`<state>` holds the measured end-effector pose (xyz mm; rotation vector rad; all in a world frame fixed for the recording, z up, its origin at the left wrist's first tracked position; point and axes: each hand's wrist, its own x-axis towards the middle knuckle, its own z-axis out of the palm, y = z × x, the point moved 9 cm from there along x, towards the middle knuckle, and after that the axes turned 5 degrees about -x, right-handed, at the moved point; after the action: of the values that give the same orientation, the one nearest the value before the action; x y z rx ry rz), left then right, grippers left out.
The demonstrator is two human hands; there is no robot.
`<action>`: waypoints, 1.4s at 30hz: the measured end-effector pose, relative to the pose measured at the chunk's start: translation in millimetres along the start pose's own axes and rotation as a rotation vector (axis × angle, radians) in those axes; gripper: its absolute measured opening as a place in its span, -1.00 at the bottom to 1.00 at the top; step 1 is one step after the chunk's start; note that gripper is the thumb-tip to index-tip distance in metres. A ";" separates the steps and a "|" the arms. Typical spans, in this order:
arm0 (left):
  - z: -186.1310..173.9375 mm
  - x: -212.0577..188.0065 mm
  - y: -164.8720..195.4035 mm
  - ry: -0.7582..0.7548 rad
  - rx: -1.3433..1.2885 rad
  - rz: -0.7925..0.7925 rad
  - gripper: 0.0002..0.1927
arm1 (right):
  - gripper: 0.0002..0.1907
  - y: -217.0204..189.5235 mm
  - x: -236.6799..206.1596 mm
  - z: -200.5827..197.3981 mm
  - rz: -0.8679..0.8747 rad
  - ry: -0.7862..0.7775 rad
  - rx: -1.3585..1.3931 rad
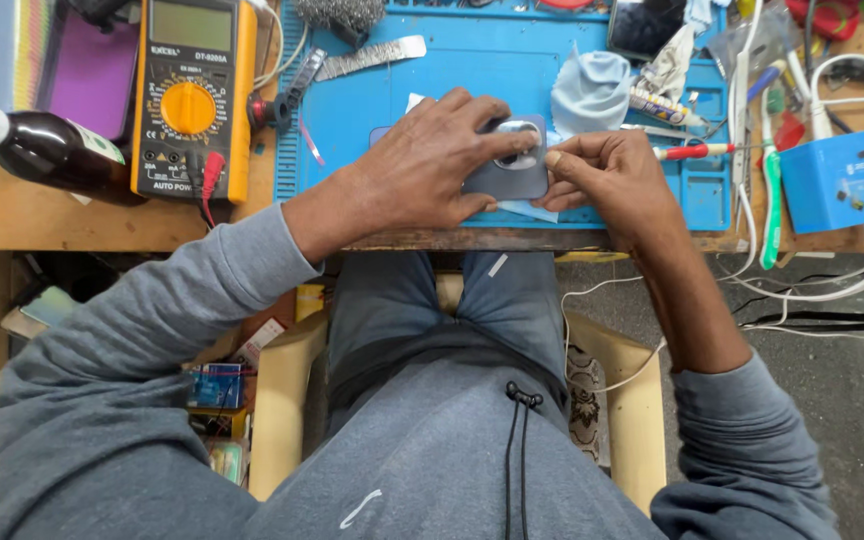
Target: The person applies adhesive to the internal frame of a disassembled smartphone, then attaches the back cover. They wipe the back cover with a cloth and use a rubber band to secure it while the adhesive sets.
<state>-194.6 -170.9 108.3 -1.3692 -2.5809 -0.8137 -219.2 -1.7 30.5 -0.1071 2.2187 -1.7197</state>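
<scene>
Phone (505, 180), dark grey and lying back-side up with its camera ring toward the far end, sits directly between the two hands at the near edge of the blue work mat (472, 70). Its long axis appears to run away from the body, though the fingers cover much of it. Left hand (430, 170) lies across the phone from the left, fingers spread and curled over the upper portion, thumb on the near edge. Right hand (607, 175) touches the right edge, thumb and forefinger pinched narrow against the side. Both hands are in contact; the left covers more of the body. Beyond the right hand lies a red-handled screwdriver (697, 151); beyond the left stands a yellow multimeter (192, 95).
</scene>
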 end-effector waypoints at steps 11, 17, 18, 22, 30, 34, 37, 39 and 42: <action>8.2 -3.9 -9.1 -0.103 0.080 0.011 -0.24 | -0.81 3.0 27.1 4.5 0.178 -0.187 -0.427; 6.8 -4.3 -16.9 -0.106 0.115 0.013 -0.26 | -0.80 14.9 42.4 4.0 0.309 -0.191 -0.395; 6.8 -4.4 -17.4 -0.108 0.114 0.016 -0.25 | -0.80 14.8 43.8 4.4 0.308 -0.190 -0.400; 5.6 -5.5 -18.2 -0.112 0.115 0.024 -0.23 | -0.80 11.1 48.4 6.8 0.282 -0.191 -0.406; 7.3 -7.8 -17.6 -0.120 0.124 0.029 -0.20 | -0.81 4.1 62.8 1.4 0.190 -0.143 -0.498; 9.7 -8.9 -16.6 -0.118 0.108 -0.001 -0.22 | -0.82 7.2 54.8 6.0 0.230 -0.153 -0.496; 8.2 -8.3 -13.3 -0.128 0.126 -0.001 -0.24 | -0.79 2.5 38.1 9.8 0.251 -0.158 -0.579; 7.2 -8.8 -9.7 -0.146 0.093 -0.013 -0.24 | -0.79 -9.1 26.3 6.9 0.211 -0.147 -0.606; -1.3 -7.3 -4.9 -0.124 0.059 0.013 -0.24 | -0.83 -57.1 25.6 -15.8 -0.101 0.074 -0.677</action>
<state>-194.4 -179.1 105.0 -1.4619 -2.6610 -0.6654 -256.1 -8.9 82.9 -0.3185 2.7963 -0.9532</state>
